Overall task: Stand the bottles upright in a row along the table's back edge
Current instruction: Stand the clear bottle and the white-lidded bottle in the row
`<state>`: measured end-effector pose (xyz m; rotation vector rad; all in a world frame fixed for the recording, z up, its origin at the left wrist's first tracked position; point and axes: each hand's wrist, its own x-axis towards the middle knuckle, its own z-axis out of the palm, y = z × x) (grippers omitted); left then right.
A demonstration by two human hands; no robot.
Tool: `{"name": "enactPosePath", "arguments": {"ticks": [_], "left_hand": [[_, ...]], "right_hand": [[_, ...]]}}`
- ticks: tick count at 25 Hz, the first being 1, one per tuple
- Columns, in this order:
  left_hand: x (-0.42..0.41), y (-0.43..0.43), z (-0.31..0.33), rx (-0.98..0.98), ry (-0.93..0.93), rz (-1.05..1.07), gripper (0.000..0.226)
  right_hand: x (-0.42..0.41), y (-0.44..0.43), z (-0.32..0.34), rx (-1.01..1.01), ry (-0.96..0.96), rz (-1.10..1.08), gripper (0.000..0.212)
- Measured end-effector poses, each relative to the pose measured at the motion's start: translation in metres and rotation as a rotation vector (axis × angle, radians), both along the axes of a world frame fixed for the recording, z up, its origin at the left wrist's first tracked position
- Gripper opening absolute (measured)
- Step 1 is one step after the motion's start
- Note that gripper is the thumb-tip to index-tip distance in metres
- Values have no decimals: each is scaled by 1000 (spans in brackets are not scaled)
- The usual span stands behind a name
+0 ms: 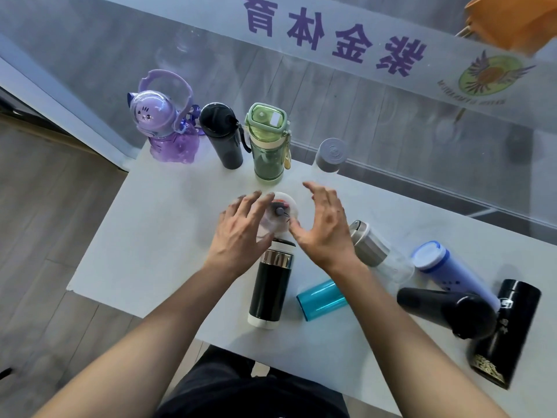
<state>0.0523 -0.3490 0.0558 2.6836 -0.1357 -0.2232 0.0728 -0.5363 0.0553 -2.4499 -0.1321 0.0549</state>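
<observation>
Step five, I judge: my left hand [241,233] and right hand [324,227], fingers spread, flank the white-capped clear bottle [278,212] at frame centre, seemingly upright on the bench [156,236]. Next it needs gripping and setting beside the grey-capped bottle [330,155] at the back edge.

The table [156,236] top is smooth, matt white. The cat bottle [168,128] and green bottle [268,146] are glossy translucent plastic, and so is the teal bottle [321,300]. The grey cap [331,155] looks matt. The black flask [269,291] wears a polished metal band; the clear bottle [391,267] a brushed metal collar. The blue bottle [449,270] is matt plastic, the right flask [509,327] glossy black. The floor [45,206] looks like wood planks.
</observation>
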Motion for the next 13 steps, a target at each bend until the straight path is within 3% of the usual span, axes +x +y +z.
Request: {"name": "enactPosePath", "arguments": {"ticks": [4, 13], "left_hand": [[-16, 19, 12, 102, -74, 41, 62], [-33, 37, 13, 112, -47, -43, 51]], "right_hand": [[-3, 24, -19, -106, 228, 75, 90], [-1, 39, -15, -69, 207, -69, 90]]}}
